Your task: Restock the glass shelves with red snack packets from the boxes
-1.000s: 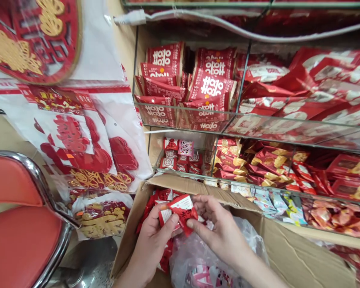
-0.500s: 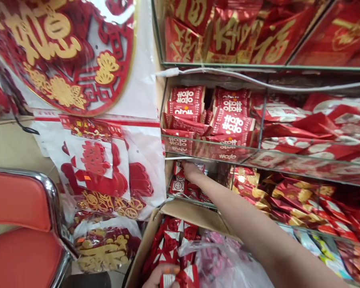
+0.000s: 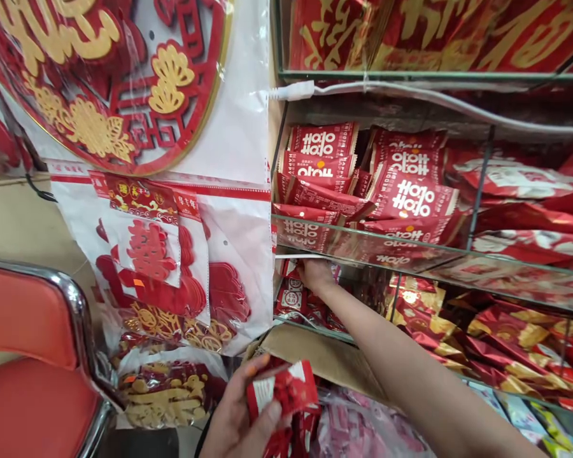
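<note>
My left hand [image 3: 241, 407], low in the middle of the view, is closed round red and white packets [image 3: 284, 388], thumb on top, over the open cardboard box [image 3: 322, 356]. My right hand [image 3: 316, 275] reaches deep into the lower left shelf compartment, beneath the glass shelf. Its fingers are at small red packets [image 3: 292, 299] there; the fingertips are hidden, so its grip cannot be made out. More red packets lie in the box under my left hand, beside pink packets in clear plastic [image 3: 367, 423].
Glass shelves [image 3: 410, 251] with red and gold packets fill the right side. A white cable [image 3: 434, 98] crosses above them. Bagged red decorations [image 3: 167, 254] hang at the left, above a red chair [image 3: 28, 318] with a chrome frame.
My left hand has risen from the box with the red and white packets. My right hand stays in the shelf compartment. The view has shifted and come closer to the shelves.
</note>
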The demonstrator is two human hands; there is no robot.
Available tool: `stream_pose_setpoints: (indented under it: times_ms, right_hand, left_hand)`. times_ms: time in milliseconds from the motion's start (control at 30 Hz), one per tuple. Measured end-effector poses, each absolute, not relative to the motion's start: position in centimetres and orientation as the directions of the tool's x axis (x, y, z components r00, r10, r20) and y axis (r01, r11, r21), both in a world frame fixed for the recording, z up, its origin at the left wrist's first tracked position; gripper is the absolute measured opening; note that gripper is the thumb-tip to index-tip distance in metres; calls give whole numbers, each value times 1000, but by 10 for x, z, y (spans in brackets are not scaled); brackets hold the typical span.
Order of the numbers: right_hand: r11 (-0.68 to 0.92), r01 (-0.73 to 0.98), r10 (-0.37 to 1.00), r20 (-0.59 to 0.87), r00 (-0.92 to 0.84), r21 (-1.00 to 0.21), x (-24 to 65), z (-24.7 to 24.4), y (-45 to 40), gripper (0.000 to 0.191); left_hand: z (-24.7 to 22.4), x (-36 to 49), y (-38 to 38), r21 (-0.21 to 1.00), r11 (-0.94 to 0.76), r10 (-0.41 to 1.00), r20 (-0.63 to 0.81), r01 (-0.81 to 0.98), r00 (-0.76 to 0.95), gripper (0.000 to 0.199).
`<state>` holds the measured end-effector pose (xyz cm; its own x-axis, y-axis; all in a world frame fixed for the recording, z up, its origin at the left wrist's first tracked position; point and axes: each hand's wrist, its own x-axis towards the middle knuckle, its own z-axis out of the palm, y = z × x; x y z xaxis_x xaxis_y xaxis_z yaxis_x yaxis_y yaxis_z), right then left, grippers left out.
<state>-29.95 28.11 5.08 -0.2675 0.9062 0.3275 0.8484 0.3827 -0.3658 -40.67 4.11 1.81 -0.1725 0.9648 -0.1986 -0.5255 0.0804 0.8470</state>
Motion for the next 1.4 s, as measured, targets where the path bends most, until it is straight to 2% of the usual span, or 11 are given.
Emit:
stream_pose_setpoints:
  times_ms: [233,300,367,600,767,867,933,1000,1067,1133,1400]
  right_hand:
    - [477,682,877,355,-324,-554,-262,81,174,21]
    - [438,442,885,288,-367,-783,-249,77,137,22]
    - [330,275,885,194,-423,-903,-241,70,113,24]
    - [211,-18,930,207,-302,-977,-231,51,95,16]
    - [221,137,910,154,-384,-965,-217,56,95,18]
    - [263,282,958,216,-189,-923,-217,63,128,26]
    - [207,485,977,210,-49,-849,-228,67,165,29]
    - [167,573,982,188,-22,-802,-248,67,204,22]
    - [145,640,986,163,-30,-754,-271,66,237,14]
    - [128,700,989,142,-38,-703,-290,64,259,11]
    - [33,872,995,95,16,-488,-304,37,278,23]
  left_hand:
    - [37,-402,56,814,57,970,-182,-578,-160,45]
    - [37,-397,54,803,65,975,-178,-592,-135,42]
    - [37,-391,53,808,94,981,-176,-582,-86,43]
    - [35,-369,56,847,33,986,-113,-531,-120,34]
    - [25,-377,54,961,39,989,-75,-274,-124,38]
    - [27,-386,63,982,-171,958,185,83,-217,39]
    - [34,-387,78,830,-394,879,465,395,-102,27]
    - [42,-384,100,560,-549,778,613,620,135,19]
    - [46,-379,123,373,-550,772,568,747,284,19]
    - [47,-375,139,295,-477,818,492,828,297,18]
    - [43,-378,142,318,-414,876,392,853,280,19]
